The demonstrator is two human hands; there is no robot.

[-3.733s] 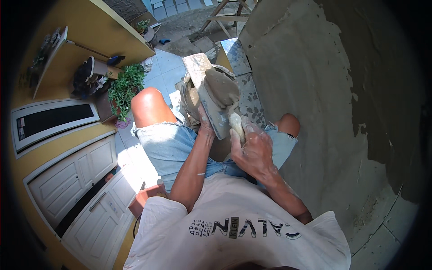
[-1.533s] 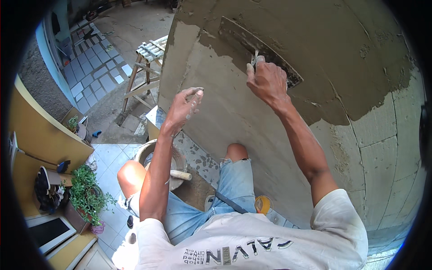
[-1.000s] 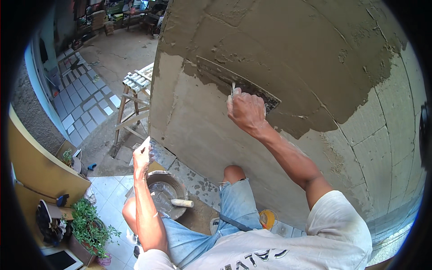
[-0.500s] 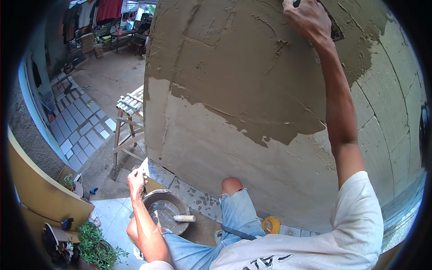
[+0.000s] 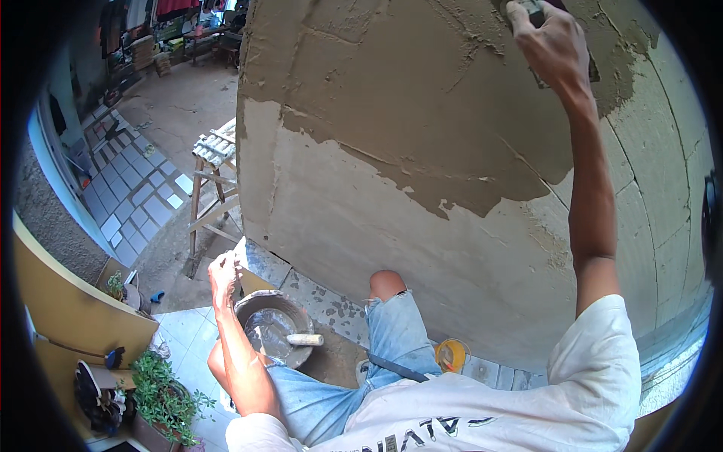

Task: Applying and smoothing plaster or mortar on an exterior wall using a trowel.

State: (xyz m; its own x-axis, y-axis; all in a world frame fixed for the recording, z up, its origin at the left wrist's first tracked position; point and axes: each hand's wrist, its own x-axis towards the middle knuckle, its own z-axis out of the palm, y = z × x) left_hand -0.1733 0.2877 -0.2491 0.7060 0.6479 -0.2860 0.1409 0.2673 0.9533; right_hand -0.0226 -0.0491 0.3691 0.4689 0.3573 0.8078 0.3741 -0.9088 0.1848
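Observation:
My right hand (image 5: 553, 45) grips the dark handle of a plastering trowel (image 5: 595, 69), whose flat blade lies against the wall, mostly hidden behind the hand. Wet grey-brown plaster (image 5: 422, 105) covers the wall's upper part with a ragged lower edge. Below it the wall (image 5: 339, 196) is paler and smoother. At the lower left, my left hand (image 5: 224, 273) is closed, with a pale pointed piece beside its fingers; what it holds is unclear. Next to that forearm stands a round dark bucket (image 5: 309, 320) with grey residue inside. A tool's pale handle (image 5: 305, 340) sticks out across its rim.
A yellow container (image 5: 452, 354) stands by my knee at the wall's foot. Left of the wall is a wooden trestle (image 5: 215, 169). A leafy potted plant (image 5: 162, 399) and shoes (image 5: 98, 399) are at lower left. Clothes (image 5: 139, 19) hang at the far left.
My right hand and the trowel have moved right and slightly down across the wet plaster. My left hand stays closed near the bucket. The whole view has shifted slightly.

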